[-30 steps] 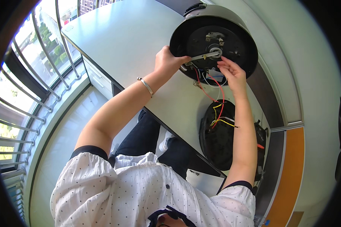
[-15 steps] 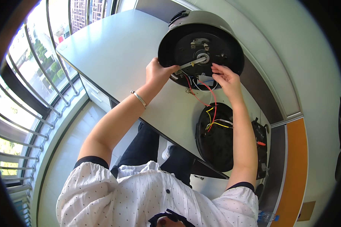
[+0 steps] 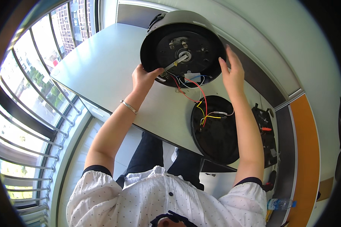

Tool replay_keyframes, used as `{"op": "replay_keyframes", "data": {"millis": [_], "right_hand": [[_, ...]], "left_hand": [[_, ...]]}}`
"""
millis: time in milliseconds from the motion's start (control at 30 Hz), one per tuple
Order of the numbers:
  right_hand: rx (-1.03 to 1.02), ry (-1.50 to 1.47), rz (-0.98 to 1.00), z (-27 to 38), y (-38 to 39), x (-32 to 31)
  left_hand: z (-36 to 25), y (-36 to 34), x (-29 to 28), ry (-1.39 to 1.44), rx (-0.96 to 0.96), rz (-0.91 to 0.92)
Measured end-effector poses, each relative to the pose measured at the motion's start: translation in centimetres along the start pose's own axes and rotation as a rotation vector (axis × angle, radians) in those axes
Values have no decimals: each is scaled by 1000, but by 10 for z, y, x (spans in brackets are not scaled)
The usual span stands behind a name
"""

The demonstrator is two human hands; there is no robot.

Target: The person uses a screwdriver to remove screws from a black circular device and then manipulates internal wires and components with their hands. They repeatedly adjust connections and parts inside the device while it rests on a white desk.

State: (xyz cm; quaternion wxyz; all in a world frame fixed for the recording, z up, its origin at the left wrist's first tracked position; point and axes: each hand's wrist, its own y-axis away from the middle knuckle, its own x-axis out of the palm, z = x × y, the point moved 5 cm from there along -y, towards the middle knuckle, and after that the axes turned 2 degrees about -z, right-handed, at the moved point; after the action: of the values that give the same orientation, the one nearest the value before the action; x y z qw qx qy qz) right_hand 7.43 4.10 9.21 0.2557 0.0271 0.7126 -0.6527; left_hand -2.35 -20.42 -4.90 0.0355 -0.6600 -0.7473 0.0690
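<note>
A rice cooker body (image 3: 166, 49) lies tipped on its side at the table's far side, its black, open underside toward me. My left hand (image 3: 143, 78) is closed on the lower left rim, thumb inside. At the right rim, my right hand (image 3: 233, 75) is open, thumb and fingers apart; whether it touches the rim is unclear. From the centre of the underside, a pale metal strip (image 3: 177, 61) slants toward my left thumb. Red and white wires (image 3: 205, 99) run down to the round black bottom cover (image 3: 218, 140), where yellow wires (image 3: 212, 117) also lie. My right forearm is over the cover's right edge.
A black tool case (image 3: 263, 117) with a red-handled tool (image 3: 266, 129) sits right of the cover. The white table (image 3: 110, 53) ends near my legs. A barred window (image 3: 34, 102) is on the left, and a plastic bottle (image 3: 280, 204) at lower right.
My right hand has moved from the wires inside the underside out to the cooker's right rim, its fingers spreading. The left hand keeps its hold. The view has shifted slightly.
</note>
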Motion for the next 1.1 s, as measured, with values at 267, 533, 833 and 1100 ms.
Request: {"op": "replay_keyframes", "data": {"millis": [267,533,833,1100], "right_hand": [[202,-68,112,-21,-10,17],[155,-212,132,9,1,-16],[35,-185,404,125,66,-93],[-6,-369,475,180,132,-65]], "left_hand": [[13,-2,11,78,-38,31],[4,9,9,97,-167,61],[2,11,12,164,-161,127],[1,15,12,178,-157,131]]}}
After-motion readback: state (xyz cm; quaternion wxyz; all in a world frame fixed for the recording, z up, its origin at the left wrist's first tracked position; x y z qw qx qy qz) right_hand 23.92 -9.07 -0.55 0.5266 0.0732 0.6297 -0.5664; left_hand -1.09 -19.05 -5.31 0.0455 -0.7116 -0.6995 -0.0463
